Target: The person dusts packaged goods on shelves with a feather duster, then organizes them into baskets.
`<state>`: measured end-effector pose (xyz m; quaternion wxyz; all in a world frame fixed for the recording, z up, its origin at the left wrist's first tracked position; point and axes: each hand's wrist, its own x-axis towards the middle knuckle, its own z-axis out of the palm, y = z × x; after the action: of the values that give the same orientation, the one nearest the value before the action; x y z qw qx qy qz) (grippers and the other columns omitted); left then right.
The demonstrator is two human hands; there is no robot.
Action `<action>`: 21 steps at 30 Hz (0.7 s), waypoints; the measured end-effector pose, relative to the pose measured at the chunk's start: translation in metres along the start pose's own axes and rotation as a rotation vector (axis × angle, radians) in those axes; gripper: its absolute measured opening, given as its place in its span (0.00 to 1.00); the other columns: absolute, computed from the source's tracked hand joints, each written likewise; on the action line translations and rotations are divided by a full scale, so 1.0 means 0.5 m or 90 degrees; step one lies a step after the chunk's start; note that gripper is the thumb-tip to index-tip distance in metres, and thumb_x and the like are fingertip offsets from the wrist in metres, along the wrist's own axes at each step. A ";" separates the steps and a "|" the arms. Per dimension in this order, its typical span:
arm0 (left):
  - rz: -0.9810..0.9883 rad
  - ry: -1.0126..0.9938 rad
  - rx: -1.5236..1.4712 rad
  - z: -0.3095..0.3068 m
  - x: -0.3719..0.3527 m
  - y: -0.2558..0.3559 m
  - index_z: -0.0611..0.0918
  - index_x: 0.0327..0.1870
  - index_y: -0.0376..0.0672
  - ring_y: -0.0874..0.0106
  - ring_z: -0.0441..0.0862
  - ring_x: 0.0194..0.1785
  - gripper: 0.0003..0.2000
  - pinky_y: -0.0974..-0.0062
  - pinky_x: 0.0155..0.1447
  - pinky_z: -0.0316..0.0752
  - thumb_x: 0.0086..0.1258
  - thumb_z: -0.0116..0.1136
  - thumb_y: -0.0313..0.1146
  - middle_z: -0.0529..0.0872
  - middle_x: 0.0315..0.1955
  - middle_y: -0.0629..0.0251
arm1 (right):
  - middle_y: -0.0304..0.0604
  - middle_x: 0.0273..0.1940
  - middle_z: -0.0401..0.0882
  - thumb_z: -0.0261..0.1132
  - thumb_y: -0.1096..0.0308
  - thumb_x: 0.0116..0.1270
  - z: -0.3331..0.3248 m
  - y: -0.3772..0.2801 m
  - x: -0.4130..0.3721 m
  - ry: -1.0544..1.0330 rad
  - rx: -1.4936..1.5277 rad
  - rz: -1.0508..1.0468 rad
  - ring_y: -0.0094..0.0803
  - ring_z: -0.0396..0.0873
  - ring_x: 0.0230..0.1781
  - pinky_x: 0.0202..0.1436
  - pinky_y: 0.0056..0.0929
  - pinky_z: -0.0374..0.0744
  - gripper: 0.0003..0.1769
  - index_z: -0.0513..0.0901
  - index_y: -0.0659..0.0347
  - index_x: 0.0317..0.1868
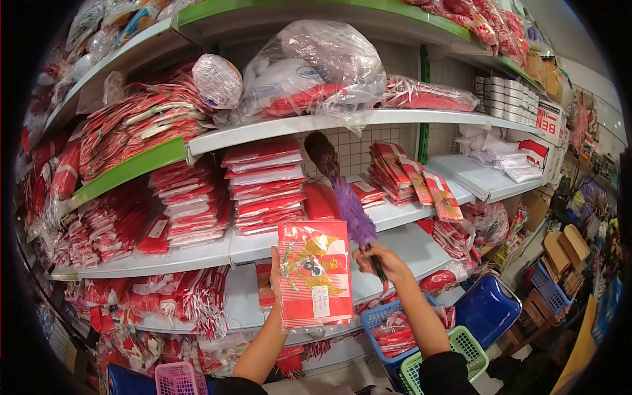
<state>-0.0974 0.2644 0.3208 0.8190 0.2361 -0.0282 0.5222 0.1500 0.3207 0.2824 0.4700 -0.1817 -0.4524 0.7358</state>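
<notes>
My left hand (276, 266) grips the left edge of a flat, plastic-wrapped red packet (330, 263), printed with a golden eagle emblem and bearing a small white handwritten label. Most of the left fingers are hidden behind it. My right hand (385, 261) is closed around the dark handle of a feather duster (353, 205). The duster's purple and brown feathers point up and away, in front of the middle shelf. Just beyond the packet rises a tall stack of wrapped red and white packets (264, 187).
Red packets (393, 172) lie at the right of the middle shelf (253, 245). A big clear plastic bag (309, 72) sits on the shelf above. Below my right arm are a blue basket (370, 320) and a green basket (471, 342); a pink basket (178, 378) stands lower left.
</notes>
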 end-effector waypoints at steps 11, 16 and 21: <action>0.069 -0.032 -0.011 -0.072 0.040 -0.060 0.71 0.56 0.40 0.61 0.74 0.54 0.25 0.61 0.57 0.70 0.71 0.36 0.52 0.75 0.52 0.54 | 0.60 0.17 0.72 0.51 0.58 0.66 0.115 0.221 -0.263 0.317 -0.821 -0.260 0.51 0.72 0.16 0.20 0.41 0.67 0.22 0.74 0.72 0.25; 0.000 -0.056 0.013 -0.067 0.041 -0.143 0.70 0.56 0.40 0.63 0.76 0.50 0.24 0.62 0.57 0.70 0.72 0.35 0.50 0.77 0.48 0.54 | 0.66 0.22 0.72 0.52 0.62 0.66 0.114 0.199 -0.353 0.383 -0.864 -0.116 0.59 0.74 0.24 0.25 0.45 0.69 0.19 0.74 0.74 0.27; -0.059 -0.147 -0.159 -0.084 0.047 -0.252 0.70 0.57 0.38 0.60 0.76 0.52 0.30 0.62 0.57 0.71 0.68 0.37 0.57 0.76 0.52 0.53 | 0.66 0.22 0.72 0.54 0.65 0.62 0.143 0.168 -0.439 0.381 -0.845 -0.122 0.59 0.74 0.26 0.27 0.45 0.69 0.18 0.73 0.74 0.23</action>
<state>0.0143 0.2583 0.2453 0.8564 0.1920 -0.1757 0.4459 0.1642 0.0849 0.2150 0.4264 -0.5809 -0.6691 0.1815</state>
